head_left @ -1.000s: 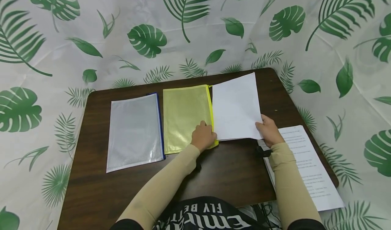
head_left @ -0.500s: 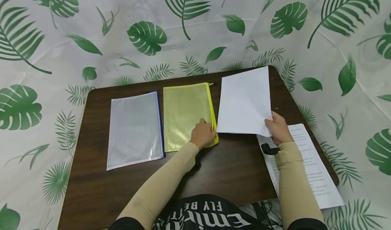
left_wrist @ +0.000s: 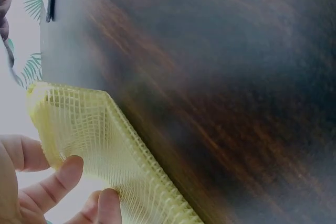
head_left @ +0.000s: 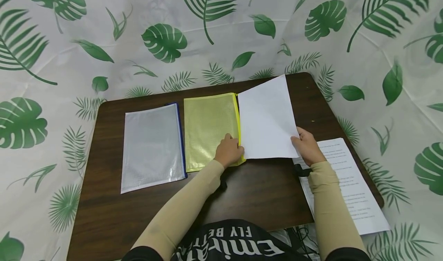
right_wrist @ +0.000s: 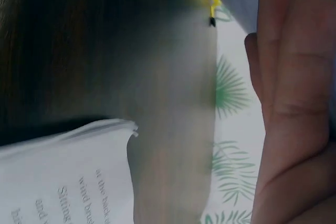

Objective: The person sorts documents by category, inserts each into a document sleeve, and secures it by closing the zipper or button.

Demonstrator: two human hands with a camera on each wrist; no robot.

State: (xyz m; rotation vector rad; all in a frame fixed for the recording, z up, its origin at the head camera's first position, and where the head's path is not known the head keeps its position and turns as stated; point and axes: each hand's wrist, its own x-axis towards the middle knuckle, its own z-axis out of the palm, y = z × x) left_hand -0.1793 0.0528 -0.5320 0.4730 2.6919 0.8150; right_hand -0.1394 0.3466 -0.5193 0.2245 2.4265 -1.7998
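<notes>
White sheet (head_left: 266, 122) is right of the yellow mesh pouch (head_left: 207, 126), left edge up against the pouch's zip edge; can't tell if any of it is tucked inside. Sheet's long axis runs away from the person, near parallel to that zip edge, so the relation that matters is edge to edge, sideways. Right hand (head_left: 309, 147) pinches the sheet's near right part, thumb on top, fingers beneath. Left hand (head_left: 229, 152) is nearer the seam: fingers narrow, pinching the pouch's zip edge near its close corner. From those fingers, the sheet lies right and farther from the person. Clear blue-edged pouch (head_left: 152, 149) sits left of the yellow one; printed stack (head_left: 356, 188) is at the right side of the dark worktop (head_left: 263, 191), partly under the right forearm. Leaf-print cloth (head_left: 214, 57) hangs behind.
</notes>
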